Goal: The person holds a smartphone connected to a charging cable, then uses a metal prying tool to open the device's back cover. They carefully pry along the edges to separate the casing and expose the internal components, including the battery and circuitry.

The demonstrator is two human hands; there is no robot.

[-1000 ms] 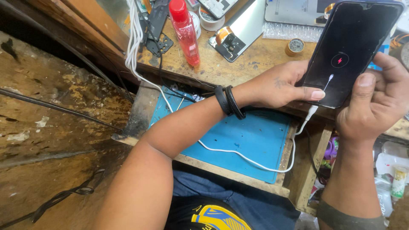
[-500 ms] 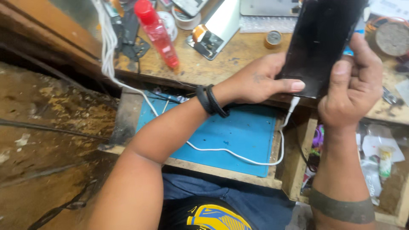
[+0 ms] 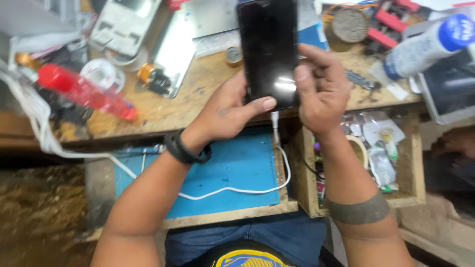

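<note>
Since the earlier frames the phone [image 3: 268,49] has gone dark — its screen, which showed a small red charging mark a moment ago, is now black — and it stands nearer the middle of my view, upright above the wooden surface [image 3: 198,94]. My left hand [image 3: 230,111] holds the phone's lower left edge, thumb laid across the bottom of the glass; my right hand [image 3: 319,89] closes its fingers on the right edge, thumb on the front. Both hands are therefore shut on the one phone. A white cable [image 3: 247,189] is plugged into the phone's lower end and loops down over the blue mat [image 3: 232,168] before running off to the left.

As for progress, I judge that the phone is connected and in hand, yet its screen shows nothing — whether it responds is left to be settled. Beside my right forearm an open wooden drawer [image 3: 413,163] holds small bagged parts; a red bottle [image 3: 84,91] lies at left on the surface.
</note>
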